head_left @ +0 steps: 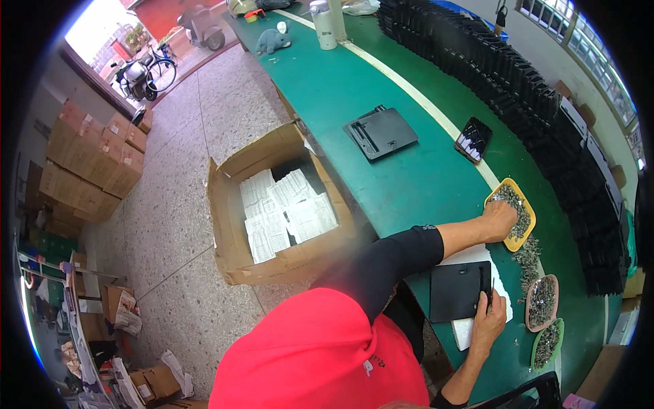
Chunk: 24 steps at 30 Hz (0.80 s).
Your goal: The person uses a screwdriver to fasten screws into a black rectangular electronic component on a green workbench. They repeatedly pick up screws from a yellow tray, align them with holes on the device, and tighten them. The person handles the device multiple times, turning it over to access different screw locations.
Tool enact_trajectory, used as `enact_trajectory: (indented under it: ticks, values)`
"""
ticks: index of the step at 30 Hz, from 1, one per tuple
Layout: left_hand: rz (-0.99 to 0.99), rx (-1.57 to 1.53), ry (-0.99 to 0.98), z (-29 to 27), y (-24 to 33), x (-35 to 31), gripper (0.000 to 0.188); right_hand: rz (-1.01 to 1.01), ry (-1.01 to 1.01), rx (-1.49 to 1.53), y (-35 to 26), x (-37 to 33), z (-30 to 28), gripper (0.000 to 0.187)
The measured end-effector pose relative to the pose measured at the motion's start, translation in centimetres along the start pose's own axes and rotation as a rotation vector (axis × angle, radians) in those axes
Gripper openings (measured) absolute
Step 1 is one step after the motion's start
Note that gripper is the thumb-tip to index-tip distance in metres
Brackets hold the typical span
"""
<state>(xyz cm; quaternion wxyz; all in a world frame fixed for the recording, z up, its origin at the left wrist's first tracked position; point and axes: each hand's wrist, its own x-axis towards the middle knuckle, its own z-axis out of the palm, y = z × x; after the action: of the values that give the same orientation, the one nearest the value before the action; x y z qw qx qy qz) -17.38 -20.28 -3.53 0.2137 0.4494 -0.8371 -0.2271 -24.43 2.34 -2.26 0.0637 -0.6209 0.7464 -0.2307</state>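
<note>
My left hand point(501, 219) reaches into a yellow tray point(531, 234) of small silvery metal pieces point(520, 221). Its fingers are bunched at the pieces; whatever they pinch is hidden. A flat black plastic panel point(453, 293) lies on a white pad point(462, 332) at the table's near edge. My right hand point(486, 319) grips the panel's right edge, fingers closed over it. A thin pale sliver shows by its fingertips, too small to name. Farther off on the green table point(320, 88) lies another black plastic panel point(381, 133) with a slot.
Loose metal pieces point(526, 267) lie between the yellow tray and a pink tray point(528, 315); a green tray point(560, 334) follows. A phone point(473, 139) and bottle point(323, 26) stand farther up. Black parts point(477, 65) are stacked along the wall. An open carton point(221, 225) holds white papers.
</note>
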Motion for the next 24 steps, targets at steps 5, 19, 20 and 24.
enact_trajectory:
  ticks: [5,19,20,24]
  values:
    - [-0.034,0.024,-0.215,-1.3,0.8,1.8,0.023,-0.013,0.014,0.017,0.0,0.1,-0.1,0.026]
    - [0.114,0.095,-0.198,-0.3,0.8,1.6,0.022,0.010,0.031,-0.008,0.0,-0.5,-0.2,0.028]
    - [0.128,0.093,-0.208,-0.3,0.1,1.7,0.022,-0.016,0.037,0.010,-0.3,-0.4,0.1,0.027]
    - [0.110,0.027,-0.158,0.4,-1.5,2.3,0.018,0.032,0.077,0.024,-0.3,-0.2,0.0,0.024]
